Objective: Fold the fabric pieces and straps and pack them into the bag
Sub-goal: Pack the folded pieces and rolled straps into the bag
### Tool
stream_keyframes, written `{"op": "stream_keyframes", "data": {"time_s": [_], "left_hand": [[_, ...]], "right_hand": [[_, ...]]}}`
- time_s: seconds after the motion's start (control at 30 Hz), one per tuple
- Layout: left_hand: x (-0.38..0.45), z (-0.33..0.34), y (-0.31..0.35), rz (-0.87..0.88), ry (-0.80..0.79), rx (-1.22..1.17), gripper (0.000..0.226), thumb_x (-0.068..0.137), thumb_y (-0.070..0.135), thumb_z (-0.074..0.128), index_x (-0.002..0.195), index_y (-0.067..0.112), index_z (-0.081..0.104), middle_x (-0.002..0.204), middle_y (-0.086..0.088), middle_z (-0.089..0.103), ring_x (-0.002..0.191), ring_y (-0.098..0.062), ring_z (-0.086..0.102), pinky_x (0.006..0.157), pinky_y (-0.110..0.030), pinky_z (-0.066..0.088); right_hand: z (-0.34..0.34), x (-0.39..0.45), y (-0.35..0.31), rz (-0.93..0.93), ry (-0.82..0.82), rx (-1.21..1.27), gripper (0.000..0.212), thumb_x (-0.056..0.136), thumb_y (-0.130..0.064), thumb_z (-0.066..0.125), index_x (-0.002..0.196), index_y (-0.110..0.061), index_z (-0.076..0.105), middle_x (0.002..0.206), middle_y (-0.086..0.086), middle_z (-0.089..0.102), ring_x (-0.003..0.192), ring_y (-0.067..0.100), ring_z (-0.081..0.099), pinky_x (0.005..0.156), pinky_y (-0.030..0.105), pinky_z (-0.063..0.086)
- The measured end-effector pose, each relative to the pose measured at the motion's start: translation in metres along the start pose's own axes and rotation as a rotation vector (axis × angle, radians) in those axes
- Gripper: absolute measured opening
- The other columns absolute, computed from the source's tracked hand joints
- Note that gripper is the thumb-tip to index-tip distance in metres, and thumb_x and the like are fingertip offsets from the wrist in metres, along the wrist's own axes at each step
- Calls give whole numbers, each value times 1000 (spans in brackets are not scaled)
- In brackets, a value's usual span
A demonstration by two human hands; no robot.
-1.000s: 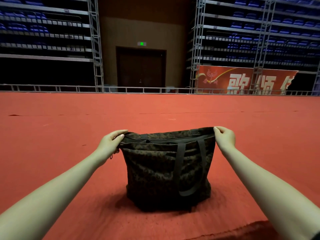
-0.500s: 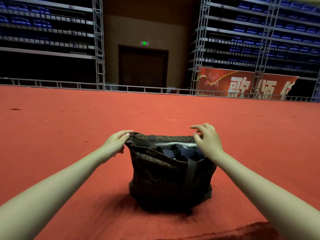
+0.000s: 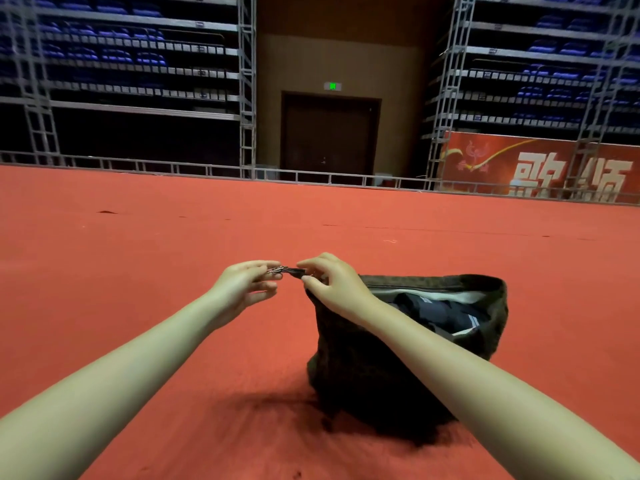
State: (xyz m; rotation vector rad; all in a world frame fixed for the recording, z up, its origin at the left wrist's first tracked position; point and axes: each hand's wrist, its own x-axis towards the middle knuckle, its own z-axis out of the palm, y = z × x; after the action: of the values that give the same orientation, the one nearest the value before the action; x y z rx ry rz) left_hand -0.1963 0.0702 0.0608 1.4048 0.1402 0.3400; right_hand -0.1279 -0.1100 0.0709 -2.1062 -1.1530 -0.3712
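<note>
A dark camouflage bag (image 3: 353, 362) stands on the red carpet, its mouth open toward the right. Dark blue folded fabric (image 3: 440, 311) with a pale edge shows inside. At the bag's left corner a small metal zipper pull (image 3: 277, 270) sticks out. My left hand (image 3: 242, 285) pinches that pull with thumb and fingertips. My right hand (image 3: 332, 282) pinches the bag's left top corner (image 3: 298, 271) right beside it. My right forearm crosses the front of the bag and hides its handles.
Red carpet (image 3: 138, 271) spreads all round the bag. Far behind run a low metal rail (image 3: 194, 168), scaffold towers, blue seating, a dark door (image 3: 329, 136) and a red banner (image 3: 540, 168) at the right.
My right hand moved from the bag's right rim across to its left corner, next to my left hand. The left hand now pinches the zipper pull. The view has swung left.
</note>
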Motion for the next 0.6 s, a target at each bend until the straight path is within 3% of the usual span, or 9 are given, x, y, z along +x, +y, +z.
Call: {"op": "stream_keyframes", "data": {"time_s": [0.1,0.23,0.4,0.6], "left_hand": [[-3,1,4,38,-23,-66,21,97,4,46,104,3,65,97,-14,69,78,-18,63,75,-27,58],[-7,7,5,54,-69,-145,23,96,6,46,109,3,65,104,-13,71,92,-22,68,79,-29,58],[-9,21,4,129,-60,-117,24,98,11,44,106,5,67,103,-11,71,91,-19,69,83,-30,56],[-7,40,0,168,-31,-53,25,99,9,42,103,3,67,94,-11,68,88,-18,65,84,-29,55]], "right_hand": [[8,8,-7,-3,38,51,28,90,-18,60,118,-15,66,96,-3,56,82,7,52,73,12,35],[14,9,-8,-36,147,98,27,86,-17,66,113,-16,67,95,3,58,82,12,58,76,18,45],[13,10,-2,11,237,118,28,85,-22,69,111,-14,67,99,3,63,84,9,60,76,15,48],[11,10,1,40,269,183,11,90,-21,61,92,-16,71,86,-2,69,77,13,65,74,34,54]]}}
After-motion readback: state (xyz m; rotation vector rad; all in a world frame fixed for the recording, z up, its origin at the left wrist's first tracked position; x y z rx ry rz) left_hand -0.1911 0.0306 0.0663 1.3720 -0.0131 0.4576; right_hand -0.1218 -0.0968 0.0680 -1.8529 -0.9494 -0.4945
